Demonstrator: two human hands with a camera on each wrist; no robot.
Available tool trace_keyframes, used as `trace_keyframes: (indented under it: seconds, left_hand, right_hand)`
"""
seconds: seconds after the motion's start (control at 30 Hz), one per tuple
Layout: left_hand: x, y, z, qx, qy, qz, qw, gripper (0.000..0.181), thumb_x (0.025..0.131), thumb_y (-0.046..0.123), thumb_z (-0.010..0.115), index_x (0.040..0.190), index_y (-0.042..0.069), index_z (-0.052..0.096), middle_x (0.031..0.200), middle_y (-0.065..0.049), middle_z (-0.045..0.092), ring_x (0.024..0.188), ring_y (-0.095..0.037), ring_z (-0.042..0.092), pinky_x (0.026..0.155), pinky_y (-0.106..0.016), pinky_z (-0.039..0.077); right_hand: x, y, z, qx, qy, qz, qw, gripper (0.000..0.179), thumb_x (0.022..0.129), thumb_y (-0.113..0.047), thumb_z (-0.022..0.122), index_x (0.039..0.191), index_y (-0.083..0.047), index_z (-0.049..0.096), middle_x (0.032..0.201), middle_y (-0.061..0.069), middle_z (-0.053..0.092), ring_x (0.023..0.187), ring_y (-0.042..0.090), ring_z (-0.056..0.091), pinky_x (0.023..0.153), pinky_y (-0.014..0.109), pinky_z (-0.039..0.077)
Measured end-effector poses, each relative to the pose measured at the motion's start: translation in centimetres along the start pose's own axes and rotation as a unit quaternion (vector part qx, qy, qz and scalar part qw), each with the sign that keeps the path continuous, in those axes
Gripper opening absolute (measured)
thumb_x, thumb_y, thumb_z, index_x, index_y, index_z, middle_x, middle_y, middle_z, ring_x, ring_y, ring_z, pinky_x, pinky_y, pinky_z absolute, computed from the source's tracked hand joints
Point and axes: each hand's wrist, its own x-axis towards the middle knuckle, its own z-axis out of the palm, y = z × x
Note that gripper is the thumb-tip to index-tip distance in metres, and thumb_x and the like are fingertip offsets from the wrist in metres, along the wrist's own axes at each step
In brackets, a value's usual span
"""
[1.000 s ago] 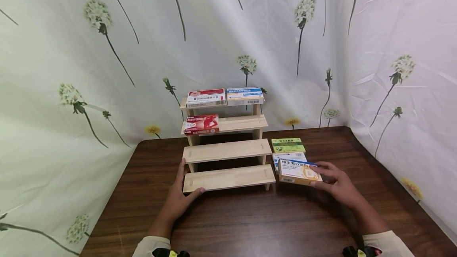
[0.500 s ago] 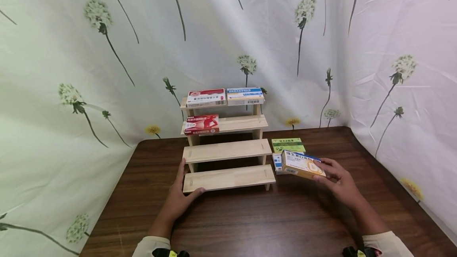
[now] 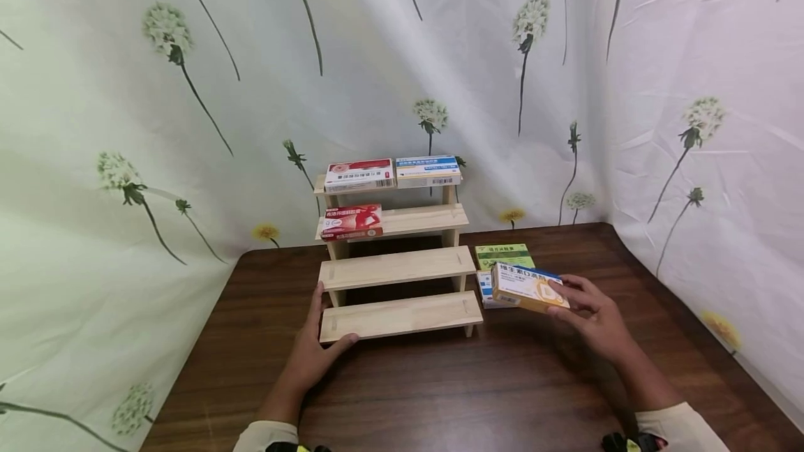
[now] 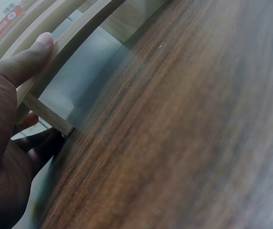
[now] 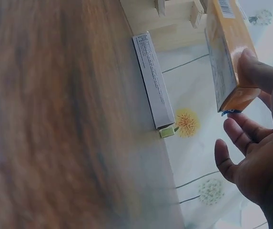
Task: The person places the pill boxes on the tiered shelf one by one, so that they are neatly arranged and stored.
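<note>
My right hand (image 3: 593,316) pinches one end of a white and orange medicine box (image 3: 529,287), lettered with a "D". The box is tilted and held up off the table, as the right wrist view shows. In the head view it overlaps a white and blue box (image 3: 486,289) lying right of the wooden stepped rack (image 3: 402,317). My left hand (image 3: 317,351) grips the rack's left end. Its thumb (image 4: 38,50) lies on the lowest step's front edge, while the other fingers reach along the side, partly hidden behind the wood.
Behind the white and blue box lies a green box (image 3: 504,254). On the rack's top step sit a red and white box (image 3: 359,175) and a blue and white box (image 3: 428,171). One step down is a red box (image 3: 352,222). A patterned cloth (image 3: 377,89) hangs behind the dark wooden table (image 3: 408,396).
My right hand has lifted and tilted the white and orange box, uncovering more of the white and blue box beneath. My left hand stays on the rack. The head view has shifted slightly.
</note>
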Motion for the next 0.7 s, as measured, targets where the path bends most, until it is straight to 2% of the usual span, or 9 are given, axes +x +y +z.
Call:
trace_keyframes:
  seconds: [0.3, 0.5, 0.7]
  left_hand:
    - [-0.2, -0.2, 0.0, 0.002, 0.003, -0.004, 1.0, 0.124, 0.094, 0.035, 0.09, 0.176, 0.044, -0.003, 0.167, -0.025, 0.049, 0.145, -0.039, 0.059, 0.118, -0.063, 0.043]
    - [-0.2, 0.0, -0.1, -0.002, 0.003, -0.004, 1.0, 0.124, 0.094, 0.032, 0.09, 0.176, 0.042, -0.002, 0.167, -0.025, 0.049, 0.144, -0.04, 0.059, 0.118, -0.063, 0.043]
    - [-0.3, 0.4, -0.1, -0.011, 0.001, 0.0, 0.9999, 0.124, 0.093, 0.03, 0.091, 0.176, 0.041, -0.001, 0.167, -0.026, 0.049, 0.144, -0.04, 0.06, 0.118, -0.063, 0.043]
  right_hand:
    - [1.0, -1.2, -0.5, 0.036, 0.023, 0.003, 0.9991, 0.044, 0.095, -0.007, 0.085, 0.138, -0.003, 0.075, 0.147, 0.026, 0.063, 0.104, 0.001, 0.052, 0.077, 0.015, 0.047]
    - [2.0, -1.7, -1.2, 0.018, 0.022, 0.005, 0.9996, 0.044, 0.096, -0.01, 0.085, 0.139, -0.005, 0.075, 0.149, 0.027, 0.062, 0.1, -0.005, 0.054, 0.076, 0.015, 0.049]
    - [3.1, -2.7, -2.0, 0.008, 0.027, -0.027, 0.9992, 0.044, 0.096, -0.006, 0.084, 0.139, -0.003, 0.074, 0.15, 0.033, 0.062, 0.106, -0.007, 0.055, 0.077, 0.009, 0.049]
